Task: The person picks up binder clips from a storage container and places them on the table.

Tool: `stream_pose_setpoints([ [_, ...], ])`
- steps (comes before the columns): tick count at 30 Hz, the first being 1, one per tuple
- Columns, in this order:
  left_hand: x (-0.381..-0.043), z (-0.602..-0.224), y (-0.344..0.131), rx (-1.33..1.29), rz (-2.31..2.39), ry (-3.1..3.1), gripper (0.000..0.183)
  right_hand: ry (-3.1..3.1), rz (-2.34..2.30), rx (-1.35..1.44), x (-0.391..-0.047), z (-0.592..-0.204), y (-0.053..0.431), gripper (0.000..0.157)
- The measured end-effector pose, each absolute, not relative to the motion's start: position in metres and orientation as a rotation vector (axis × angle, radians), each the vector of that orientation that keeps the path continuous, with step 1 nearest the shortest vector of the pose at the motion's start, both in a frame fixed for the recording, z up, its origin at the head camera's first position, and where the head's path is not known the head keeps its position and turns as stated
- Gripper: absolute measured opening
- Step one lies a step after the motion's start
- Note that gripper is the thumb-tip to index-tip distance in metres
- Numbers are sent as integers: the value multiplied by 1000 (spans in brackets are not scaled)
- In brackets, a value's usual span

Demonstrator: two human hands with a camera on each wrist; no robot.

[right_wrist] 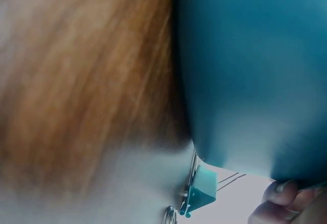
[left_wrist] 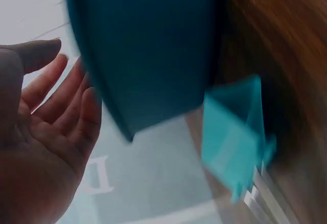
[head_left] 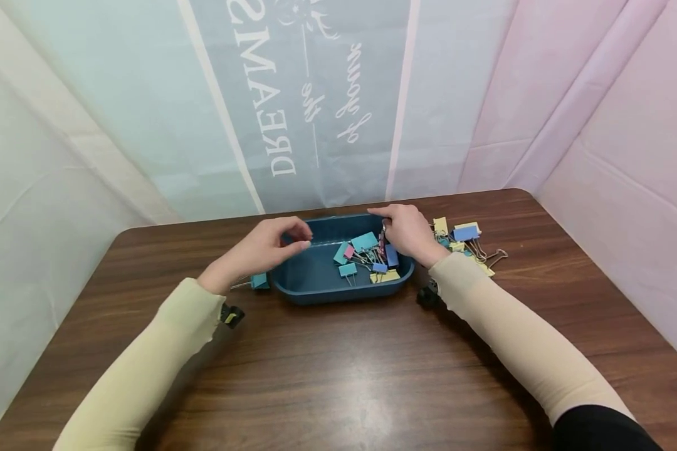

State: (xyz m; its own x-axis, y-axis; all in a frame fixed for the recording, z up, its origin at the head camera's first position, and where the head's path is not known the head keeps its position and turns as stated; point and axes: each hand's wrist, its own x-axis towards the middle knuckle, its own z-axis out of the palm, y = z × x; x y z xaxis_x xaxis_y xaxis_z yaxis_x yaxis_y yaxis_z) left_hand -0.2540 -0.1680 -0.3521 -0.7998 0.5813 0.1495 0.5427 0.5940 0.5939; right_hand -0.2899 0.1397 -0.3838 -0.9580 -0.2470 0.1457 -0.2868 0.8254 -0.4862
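Note:
My left hand [head_left: 276, 241] hovers at the left end of a dark blue tray [head_left: 316, 292], its thumb and fingers apart and relaxed, holding nothing. A teal binder clip [head_left: 260, 281] lies on the table below that hand; in the left wrist view this clip [left_wrist: 232, 132] looms large beside the tray wall. My right hand [head_left: 409, 232] is over the tray's right end, fingers curled and index finger stretched left. Under it a dark pink binder clip [head_left: 382, 240] with a silver handle seems pinched, partly hidden. Teal, blue, pink and yellow clips are piled at the tray's right.
Right of the tray, several yellow, blue and teal binder clips [head_left: 466, 233] lie heaped on the brown wooden table [head_left: 338, 363], partly behind the right hand. A printed curtain [head_left: 327, 113] hangs behind the table's far edge.

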Motion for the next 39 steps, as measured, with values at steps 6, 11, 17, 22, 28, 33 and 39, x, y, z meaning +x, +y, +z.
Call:
stream_pose_setpoints([
  [6, -267, -366, -139, 937, 995, 2694, 34, -2937, 816, 406, -290, -382, 140, 46],
  [11, -275, -373, -121, 945, 869, 2631, 51, -2940, 818, 414, -290, -382, 140, 45],
  [17, -282, -379, -108, 978, 678, 2594, 51, -2945, 828, 413, -289, -382, 141, 46],
  [22, -283, -383, -104, 945, 643, 2619, 38, -2963, 815, 396, -290, -382, 140, 46],
  [28, -282, -383, -105, 980, 568, 2637, 38, -2962, 804, 398, -290, -382, 139, 45],
  [33, -281, -381, -108, 1018, 519, 2623, 36, -2960, 798, 422, -290, -383, 138, 45],
  [39, -278, -377, -108, 999, 442, 2668, 33, -2949, 793, 423, -289, -383, 140, 46],
])
